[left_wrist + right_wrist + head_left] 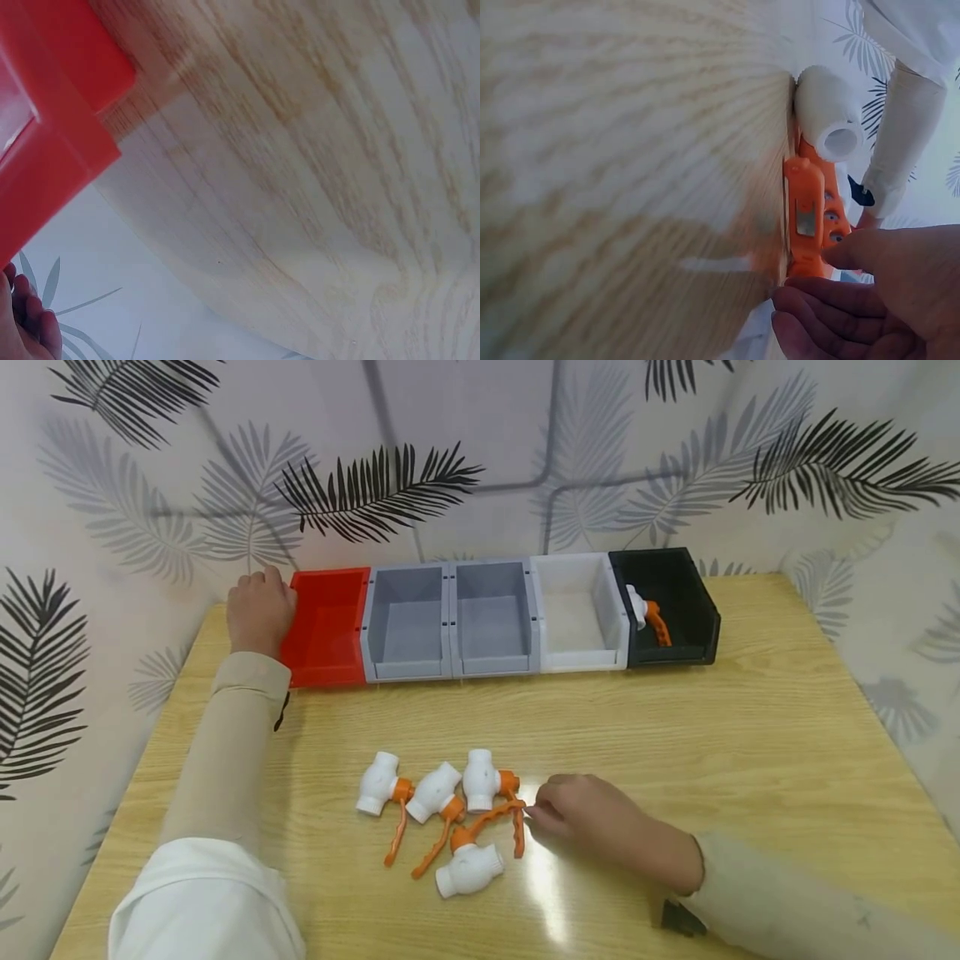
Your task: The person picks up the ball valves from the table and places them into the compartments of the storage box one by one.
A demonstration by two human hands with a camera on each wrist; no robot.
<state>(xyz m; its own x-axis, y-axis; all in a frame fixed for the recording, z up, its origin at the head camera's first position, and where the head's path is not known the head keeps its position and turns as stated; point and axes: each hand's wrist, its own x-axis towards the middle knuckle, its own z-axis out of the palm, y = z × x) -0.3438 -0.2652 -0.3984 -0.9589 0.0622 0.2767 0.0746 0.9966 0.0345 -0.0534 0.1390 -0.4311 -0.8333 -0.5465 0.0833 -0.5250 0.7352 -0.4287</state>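
Four-way clusters aside, several white ball valves with orange lever handles lie together on the table; the front ball valve [469, 870] has its handle pointing up and right. Right at that handle's end are the thumb and fingertips of my right hand [592, 817], with a gap showing between thumb and fingers. In the right wrist view the orange handle [805, 206] stands just beyond the fingertips. My left hand [260, 610] is at the left side of the red bin [328, 675], fingers loosely curled; the left wrist view shows its fingertips beside the bin's edge.
Right of the red bin stand two grey bins [408, 670], a white bin [585, 657] and a black bin [675, 655] in a row. A white valve with an orange handle [658, 623] lies in the black bin. Patterned cloth [487, 460] hangs behind the wooden table [787, 735].
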